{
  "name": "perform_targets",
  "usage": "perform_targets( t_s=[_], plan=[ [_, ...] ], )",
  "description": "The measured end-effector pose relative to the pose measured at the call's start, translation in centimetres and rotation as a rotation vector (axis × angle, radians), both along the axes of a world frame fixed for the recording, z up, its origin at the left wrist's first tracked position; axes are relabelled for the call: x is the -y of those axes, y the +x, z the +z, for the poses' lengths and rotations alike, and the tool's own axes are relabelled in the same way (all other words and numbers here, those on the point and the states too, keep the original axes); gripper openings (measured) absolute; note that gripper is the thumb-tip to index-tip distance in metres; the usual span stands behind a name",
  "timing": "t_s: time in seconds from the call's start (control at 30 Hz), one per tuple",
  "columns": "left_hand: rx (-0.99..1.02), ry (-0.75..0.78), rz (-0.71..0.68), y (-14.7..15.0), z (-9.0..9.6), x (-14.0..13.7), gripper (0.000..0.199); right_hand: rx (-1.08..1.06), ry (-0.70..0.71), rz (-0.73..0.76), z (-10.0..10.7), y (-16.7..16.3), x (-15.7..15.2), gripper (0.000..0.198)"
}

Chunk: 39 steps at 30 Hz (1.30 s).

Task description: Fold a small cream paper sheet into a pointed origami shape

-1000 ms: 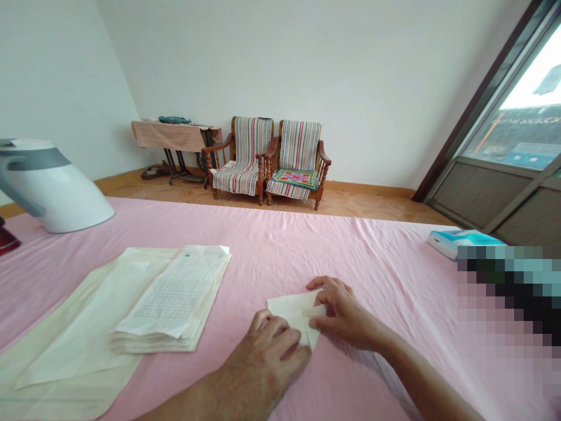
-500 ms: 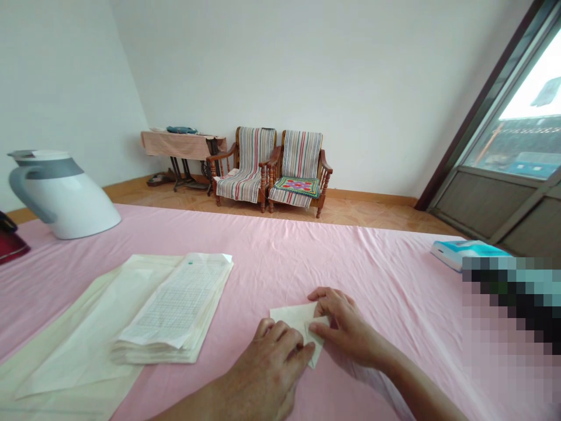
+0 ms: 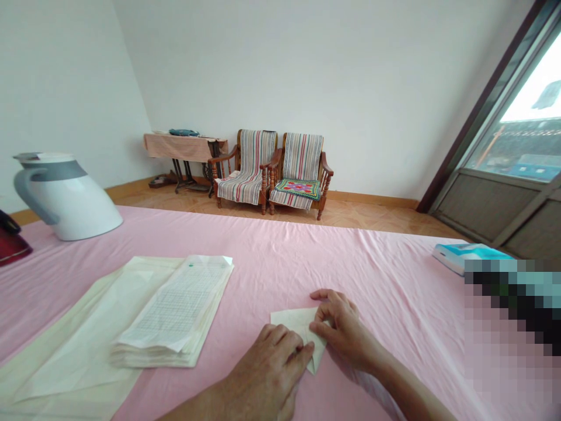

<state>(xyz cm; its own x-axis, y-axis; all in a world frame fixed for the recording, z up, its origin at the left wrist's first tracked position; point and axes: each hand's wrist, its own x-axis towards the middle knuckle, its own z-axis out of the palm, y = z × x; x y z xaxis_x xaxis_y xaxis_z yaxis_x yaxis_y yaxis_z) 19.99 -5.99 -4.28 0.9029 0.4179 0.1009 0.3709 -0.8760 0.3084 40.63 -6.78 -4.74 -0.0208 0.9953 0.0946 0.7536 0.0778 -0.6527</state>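
Note:
A small folded sheet of pale paper (image 3: 291, 317) lies on the pink cloth in front of me. My left hand (image 3: 274, 362) rests on its lower left part, fingers curled and pressed down, with the thumb near the lower corner. At the right edge of the paper is my right hand (image 3: 344, 327), its thumb and index finger closed together on the fold. The other right fingers are bent loosely above the cloth. Part of the paper is hidden beneath both hands.
A stack of grid-printed sheets (image 3: 175, 304) lies at left, over larger pale sheets (image 3: 83, 327). Farther back stand a white and grey jug (image 3: 83, 199) and a red object (image 3: 13, 245). A blue and white packet (image 3: 468, 255) sits at right on the pink cloth (image 3: 372, 263).
My right thumb has drawn closer to the index finger, and the small flap beneath it shows less. My left hand stays pressed on the paper. The view has tilted slightly.

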Motion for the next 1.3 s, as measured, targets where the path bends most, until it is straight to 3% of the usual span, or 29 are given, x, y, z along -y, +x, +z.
perform_targets(
  t_s=[0.6, 0.77, 0.87, 1.1, 1.3],
  plan=[
    [0.004, -0.038, -0.005, -0.1, 1.3, 0.0, 0.048, -0.020, 0.119, -0.046, -1.2, -0.4, 0.1, 0.009],
    [0.023, -0.048, -0.005, -0.2, 1.4, 0.0, 0.047, -0.062, 0.384, -0.111, -1.7, -0.5, 2.2, 0.015],
    [0.054, -0.043, 0.000, -0.3, 1.2, 0.0, 0.051, -0.093, 0.397, -0.033, -2.2, -0.7, 4.4, 0.022],
    [0.107, -0.038, -0.017, -0.2, 1.3, 0.0, 0.052, 0.237, 0.507, 0.182, -2.4, -0.5, 6.7, 0.051],
    [0.098, -0.030, -0.009, -0.1, 1.6, -0.1, 0.042, 0.446, 0.534, 0.241, -1.8, -0.5, 6.9, 0.050]
  ],
)
